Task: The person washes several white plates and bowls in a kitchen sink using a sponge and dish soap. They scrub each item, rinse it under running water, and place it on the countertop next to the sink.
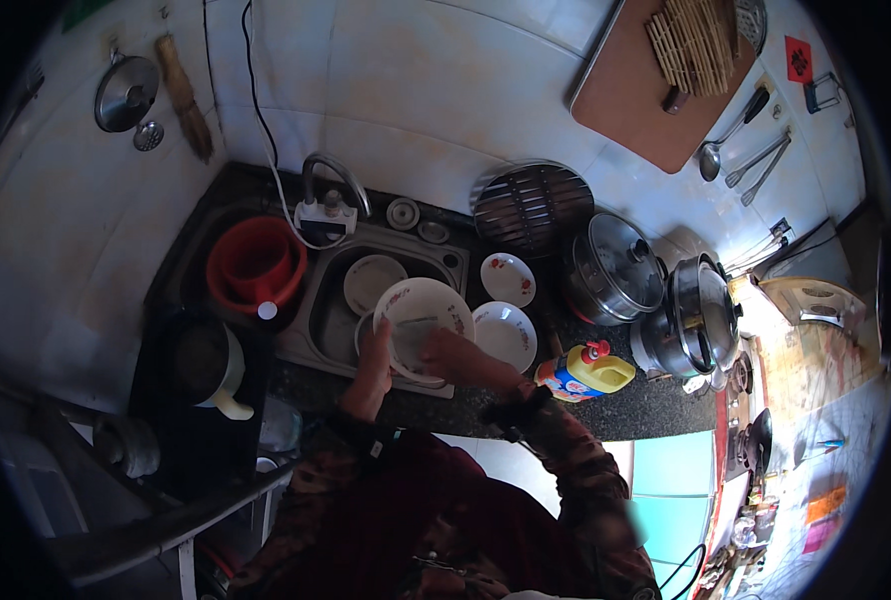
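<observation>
Over the steel sink [325, 277], my left hand [374, 352] grips the near left rim of a large white bowl [415, 292] with a floral pattern. The bowl is tilted so its inside shows. My right hand [453, 356] reaches into it with curled fingers. Beside those fingers lies a greyish patch, perhaps a cloth; whether the fingers hold it is hidden. A smaller white bowl [374, 281] sits in the basin behind, and another is partly covered by the large bowl. Right of the basin stand a white bowl [507, 337] and a white dish with red flowers [507, 279].
A yellow detergent bottle [588, 373] with a red cap is on the dark counter [640, 412]. Steel pots [614, 262] stand farther right. Red plastic basins [254, 266] sit left of the faucet [340, 169]. A power strip [325, 223] with a white cord hangs near the faucet.
</observation>
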Action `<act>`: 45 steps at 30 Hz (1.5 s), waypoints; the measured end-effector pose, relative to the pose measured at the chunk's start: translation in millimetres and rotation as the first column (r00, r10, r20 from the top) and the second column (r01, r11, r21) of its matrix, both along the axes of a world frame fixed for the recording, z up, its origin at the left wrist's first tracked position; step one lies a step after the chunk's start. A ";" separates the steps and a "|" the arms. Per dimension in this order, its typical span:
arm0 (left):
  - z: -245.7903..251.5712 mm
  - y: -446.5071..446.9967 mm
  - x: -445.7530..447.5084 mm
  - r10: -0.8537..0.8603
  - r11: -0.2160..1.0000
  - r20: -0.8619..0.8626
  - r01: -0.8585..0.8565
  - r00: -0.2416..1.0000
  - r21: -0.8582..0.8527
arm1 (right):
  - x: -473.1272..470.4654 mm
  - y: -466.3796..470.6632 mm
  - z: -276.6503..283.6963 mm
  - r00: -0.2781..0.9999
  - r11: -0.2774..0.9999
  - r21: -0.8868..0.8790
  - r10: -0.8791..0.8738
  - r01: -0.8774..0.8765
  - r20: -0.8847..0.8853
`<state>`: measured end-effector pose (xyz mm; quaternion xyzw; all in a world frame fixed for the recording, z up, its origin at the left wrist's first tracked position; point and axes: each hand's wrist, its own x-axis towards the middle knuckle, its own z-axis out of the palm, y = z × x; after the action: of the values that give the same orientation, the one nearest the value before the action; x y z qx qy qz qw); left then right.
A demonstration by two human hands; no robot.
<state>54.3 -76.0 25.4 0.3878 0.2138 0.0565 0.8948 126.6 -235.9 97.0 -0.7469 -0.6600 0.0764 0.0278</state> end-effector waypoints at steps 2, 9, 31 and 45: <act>-0.8 -4.0 -0.5 0.042 0.999 0.062 -0.040 0.997 -0.024 | -0.9 15.8 -11.2 0.996 0.987 0.137 0.075 -0.082 0.052; -16.5 -5.6 0.6 0.065 0.997 -0.022 -0.064 0.998 0.053 | 17.2 29.9 -3.3 0.858 0.879 0.255 -0.461 0.404 0.228; -38.8 25.3 1.0 0.031 0.998 0.028 -0.030 0.999 -0.048 | 5.0 65.6 -107.7 0.973 0.858 0.459 -0.188 0.229 -0.134; -21.2 55.2 -15.2 0.039 0.999 0.108 -0.042 0.993 0.025 | -25.2 14.3 4.7 0.940 0.928 0.170 -0.307 0.330 -0.147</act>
<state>39.1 -20.9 4.3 0.3920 0.1723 0.0983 0.8983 101.4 -221.6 101.8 -0.8322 -0.5312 0.0506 0.1507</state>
